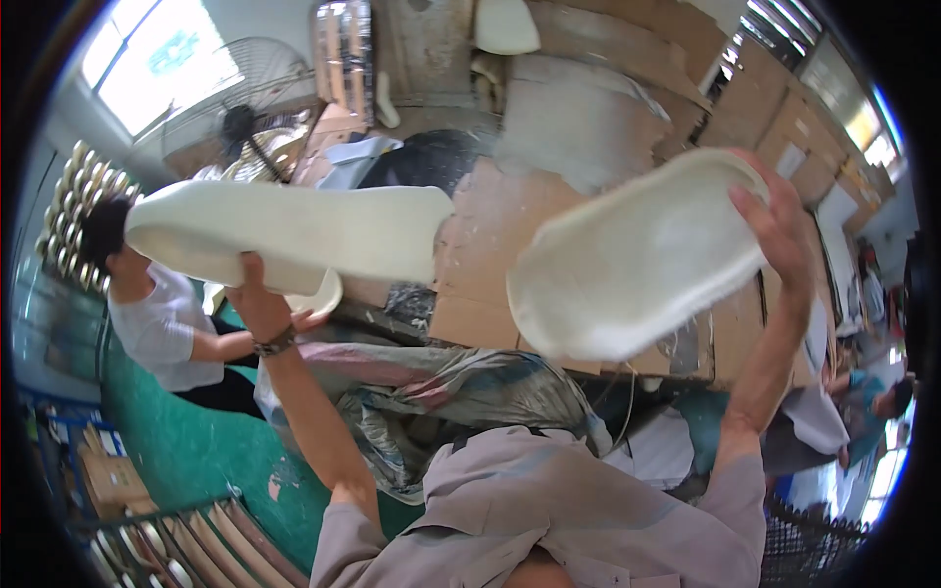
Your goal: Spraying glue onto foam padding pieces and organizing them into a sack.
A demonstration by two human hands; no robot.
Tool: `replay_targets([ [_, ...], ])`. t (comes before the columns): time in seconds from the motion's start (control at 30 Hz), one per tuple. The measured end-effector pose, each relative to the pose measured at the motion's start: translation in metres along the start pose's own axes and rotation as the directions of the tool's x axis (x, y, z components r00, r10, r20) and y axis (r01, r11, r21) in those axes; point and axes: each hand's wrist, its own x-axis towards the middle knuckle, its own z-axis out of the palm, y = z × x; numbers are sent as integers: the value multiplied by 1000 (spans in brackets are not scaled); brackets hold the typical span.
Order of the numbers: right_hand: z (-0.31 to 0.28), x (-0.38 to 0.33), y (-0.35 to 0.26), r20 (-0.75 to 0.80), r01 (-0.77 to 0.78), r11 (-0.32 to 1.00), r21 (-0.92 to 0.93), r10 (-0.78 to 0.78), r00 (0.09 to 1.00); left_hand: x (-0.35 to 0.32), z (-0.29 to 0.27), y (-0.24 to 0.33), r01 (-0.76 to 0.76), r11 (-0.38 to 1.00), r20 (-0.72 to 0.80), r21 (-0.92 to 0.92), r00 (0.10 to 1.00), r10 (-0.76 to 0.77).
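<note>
Shirtfront (529,495) nearest, one white piece (314,220) lies crosswise, another (632,265) climbs rightward.

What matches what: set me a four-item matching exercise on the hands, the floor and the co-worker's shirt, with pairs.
Things:
1. Left hand
2. Right hand
3. Floor
4. Co-worker's shirt

Places and colours:
A. Green
B. At one end of the rimmed pale piece
C. White
D. At the lower edge of the smooth pale piece

Pairs: 1-D; 2-B; 3-A; 4-C
</note>
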Motion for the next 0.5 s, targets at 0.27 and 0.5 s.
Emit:
replay_targets([
  [0.27, 83, 3, 90, -2, -243, 880, -408, 266, 964, -173, 165, -109, 281, 902, -86, 328, 960, -268],
  [0.5, 108, 19, 135, 49, -54, 996, -77, 58, 997, -208, 170, -135, 285, 936, -126, 205, 956, -264],
])
